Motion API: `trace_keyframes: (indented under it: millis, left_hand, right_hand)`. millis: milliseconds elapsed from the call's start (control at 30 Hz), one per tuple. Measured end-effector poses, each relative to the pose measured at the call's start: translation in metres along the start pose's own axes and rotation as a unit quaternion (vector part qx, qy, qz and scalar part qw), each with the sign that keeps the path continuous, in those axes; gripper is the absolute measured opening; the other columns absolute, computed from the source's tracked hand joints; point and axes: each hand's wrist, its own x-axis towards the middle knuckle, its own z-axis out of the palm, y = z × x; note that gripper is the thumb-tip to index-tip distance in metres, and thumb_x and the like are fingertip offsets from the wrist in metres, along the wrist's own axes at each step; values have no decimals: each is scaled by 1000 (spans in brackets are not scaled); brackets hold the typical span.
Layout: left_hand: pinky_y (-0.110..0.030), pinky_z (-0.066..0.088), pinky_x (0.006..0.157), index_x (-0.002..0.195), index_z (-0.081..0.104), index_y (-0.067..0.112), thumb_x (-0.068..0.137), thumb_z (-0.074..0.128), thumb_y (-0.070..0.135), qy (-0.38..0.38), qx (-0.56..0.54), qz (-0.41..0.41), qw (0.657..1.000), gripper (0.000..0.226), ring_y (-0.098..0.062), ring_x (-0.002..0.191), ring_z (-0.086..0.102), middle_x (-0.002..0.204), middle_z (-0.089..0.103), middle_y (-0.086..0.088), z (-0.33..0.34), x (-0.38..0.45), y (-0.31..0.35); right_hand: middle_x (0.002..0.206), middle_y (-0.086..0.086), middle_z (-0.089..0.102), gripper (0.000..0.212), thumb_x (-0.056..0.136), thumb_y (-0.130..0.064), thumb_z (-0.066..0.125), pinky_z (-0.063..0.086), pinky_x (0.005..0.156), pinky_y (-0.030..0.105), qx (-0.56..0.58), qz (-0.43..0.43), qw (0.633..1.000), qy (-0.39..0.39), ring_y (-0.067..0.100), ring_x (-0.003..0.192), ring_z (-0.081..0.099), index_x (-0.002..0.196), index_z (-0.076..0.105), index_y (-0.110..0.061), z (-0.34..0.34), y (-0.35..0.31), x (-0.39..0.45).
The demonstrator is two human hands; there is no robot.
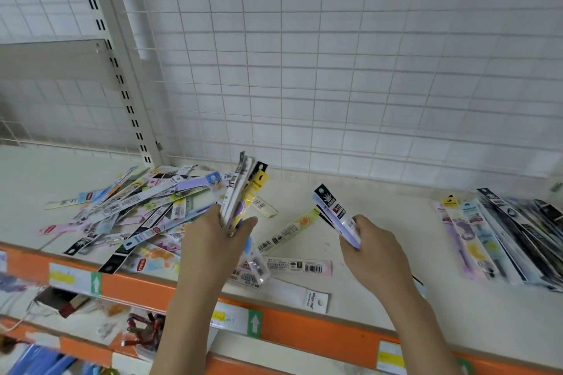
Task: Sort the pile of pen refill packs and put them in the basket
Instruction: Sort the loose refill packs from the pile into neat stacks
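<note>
We note a loose pile (128, 216) of refill packs on the shelf (380, 298) at far left, spreading toward the middle. The left hand (219, 237) holds a fanned bundle (243, 192) upright, fingers curled round its lower end. The right hand (371, 246) pinches a few packs (335, 213), tilted up to the left. A sorted row (502, 237) lies at right, well apart from the pile. Single packs lie between the hands and along the near edge. We see no basket.
</note>
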Motion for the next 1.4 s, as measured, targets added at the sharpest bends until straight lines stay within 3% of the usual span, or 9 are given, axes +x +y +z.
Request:
trace_keyframes:
  millis: [200, 300, 533, 667, 800, 1033, 1133, 1233, 1400]
  left_hand:
    - [-37, 42, 53, 95, 49, 2, 82, 64, 10, 20, -6, -18, 1000, 22, -29, 57, 52, 65, 56, -14, -7, 5, -12]
    - [-28, 36, 49, 103, 45, 6, 85, 60, 7, 21, -20, -15, 999, 23, -17, 57, 50, 67, 53, -6, -12, 8, -18]
    - [-22, 25, 46, 76, 46, 13, 89, 56, 11, 22, 11, -18, 1000, 16, -12, 51, 40, 57, 46, -1, -28, 20, -31]
    - [-23, 26, 45, 90, 50, 17, 91, 55, 12, 37, -20, -12, 999, 6, -15, 48, 42, 55, 46, -1, -41, 26, -38]
    - [-26, 25, 44, 88, 49, 10, 91, 53, 11, 56, -23, -1, 998, 5, -16, 45, 38, 51, 41, -1, -52, 30, -49]
    - [-28, 26, 45, 88, 47, 9, 91, 52, 8, 50, -12, 12, 999, 6, -18, 48, 39, 54, 43, -3, -51, 33, -59]
    - [-28, 30, 49, 91, 48, 5, 92, 51, 10, 33, -20, 12, 999, 6, -24, 54, 47, 60, 50, -8, -44, 32, -60]
    - [-23, 33, 48, 99, 48, 10, 93, 50, 12, 29, -30, 8, 999, 7, -16, 57, 51, 64, 55, -2, -39, 29, -60]
    - [-22, 42, 53, 102, 49, 14, 94, 47, 16, 39, -57, 1, 998, 8, -24, 67, 64, 74, 66, -7, -36, 23, -58]
  right_hand:
    - [62, -3, 42, 34, 88, -24, 49, 31, 50, 28, -27, 24, 999, -40, 18, 54, 40, 62, 26, -24, 7, -2, 6]
    - [61, -1, 43, 31, 87, -23, 50, 31, 51, 28, -10, 31, 997, -71, 19, 55, 40, 62, 32, -19, 12, -9, 12]
    - [66, -2, 46, 30, 89, -30, 49, 36, 56, 28, -31, 20, 994, -100, 21, 63, 48, 65, 36, -19, 30, -38, 33]
    - [74, -2, 50, 36, 88, -51, 50, 42, 66, 28, -61, 46, 992, -96, 23, 76, 54, 81, 47, -16, 39, -51, 47]
    - [80, 0, 54, 48, 84, -63, 49, 42, 66, 27, -102, 64, 987, -105, 22, 75, 55, 69, 44, -17, 50, -57, 54]
    - [86, 3, 50, 16, 88, -30, 50, 40, 68, 26, -114, 72, 985, -110, 25, 77, 51, 91, 55, -15, 50, -63, 61]
    - [80, 1, 45, 21, 88, -25, 49, 39, 69, 26, -119, 70, 985, -108, 25, 78, 48, 102, 58, -13, 49, -64, 61]
    - [80, 2, 48, 12, 88, -25, 49, 39, 65, 26, -107, 71, 986, -108, 25, 76, 50, 90, 52, -15, 49, -61, 61]
    - [70, 1, 52, 17, 88, -27, 48, 37, 53, 25, -55, 70, 992, -92, 24, 67, 55, 83, 49, -12, 45, -48, 65]
